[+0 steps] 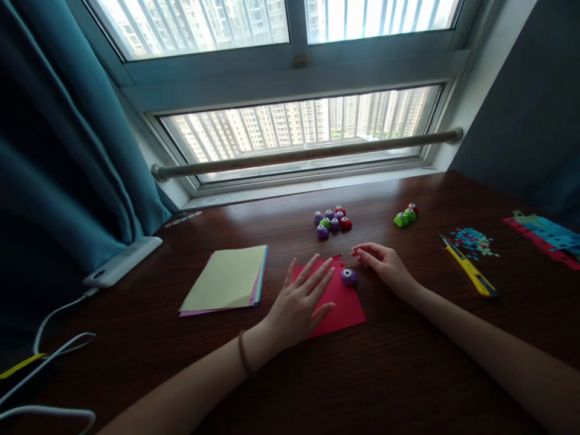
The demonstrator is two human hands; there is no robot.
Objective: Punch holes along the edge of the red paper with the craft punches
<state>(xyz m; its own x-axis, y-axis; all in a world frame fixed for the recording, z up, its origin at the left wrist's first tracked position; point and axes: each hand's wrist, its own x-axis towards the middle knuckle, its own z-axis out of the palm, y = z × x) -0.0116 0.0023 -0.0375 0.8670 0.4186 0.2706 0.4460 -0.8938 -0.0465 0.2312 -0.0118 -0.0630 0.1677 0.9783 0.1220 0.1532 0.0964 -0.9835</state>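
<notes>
My left hand [301, 305] lies spread on a sheet of red paper [338, 311], covering its left part. A purple craft punch [348, 277] with a star on its button sits at the paper's right edge, just beyond my left fingertips. Small notches or holes show along the sheet's far edge, though they are partly hidden. Just to the right of that far corner is my right hand [385, 266], its fingers loosely curved and slightly apart. I see nothing between those fingers, and they do not touch the punch.
A stack of coloured paper [222, 278] lies left. Several small punches [334, 223] cluster at the back, with green and red punches [405, 216] farther right. A yellow utility knife [469, 269], paper bits [473, 240] and punched strips [544, 235] lie right. A white power bank [124, 261] trails a cable.
</notes>
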